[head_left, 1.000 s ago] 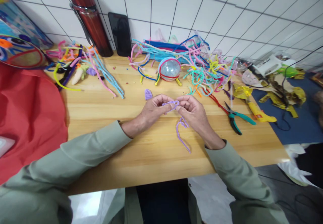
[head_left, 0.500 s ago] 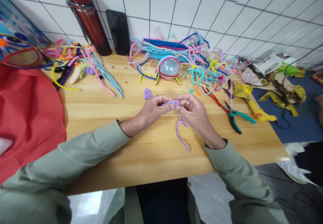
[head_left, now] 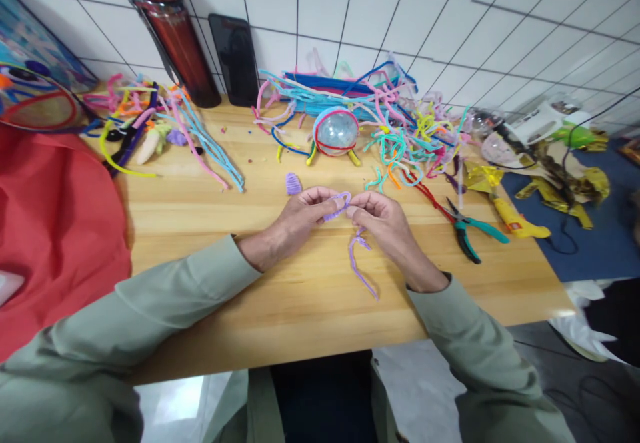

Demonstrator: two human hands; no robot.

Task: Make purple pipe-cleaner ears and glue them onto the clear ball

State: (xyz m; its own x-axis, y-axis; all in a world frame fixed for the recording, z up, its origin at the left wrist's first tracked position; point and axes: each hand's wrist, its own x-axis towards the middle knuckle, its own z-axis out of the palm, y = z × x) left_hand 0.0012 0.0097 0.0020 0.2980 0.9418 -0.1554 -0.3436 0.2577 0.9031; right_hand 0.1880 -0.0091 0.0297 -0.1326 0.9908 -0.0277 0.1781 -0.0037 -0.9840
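Note:
Between my hands is a purple pipe cleaner (head_left: 336,214), bent into a loop with tight rows along its lower side. My left hand (head_left: 307,215) pinches the rowed part between thumb and fingers. At the loop's right end, the thumb and forefinger of my right hand (head_left: 381,220) are closed on the strand; the exact grip is partly hidden. A loose, kinked purple pipe cleaner length (head_left: 356,266) trails on the table below my right hand; whether it joins the loop cannot be seen. Just beyond my left hand lies a small ribbed purple piece (head_left: 293,184).
Behind my hands stands a clear ball with red and blue trim (head_left: 337,132), before a pipe cleaner heap (head_left: 325,100). Pliers (head_left: 470,231) and a yellow glue gun (head_left: 517,220) lie right. A red flask (head_left: 173,43), phone (head_left: 234,60) and red cloth (head_left: 60,230) are left.
The purple loop has tilted and shows more of its rowed side, its upper curve now raised. My hands stay in nearly the same place, fingers slightly shifted.

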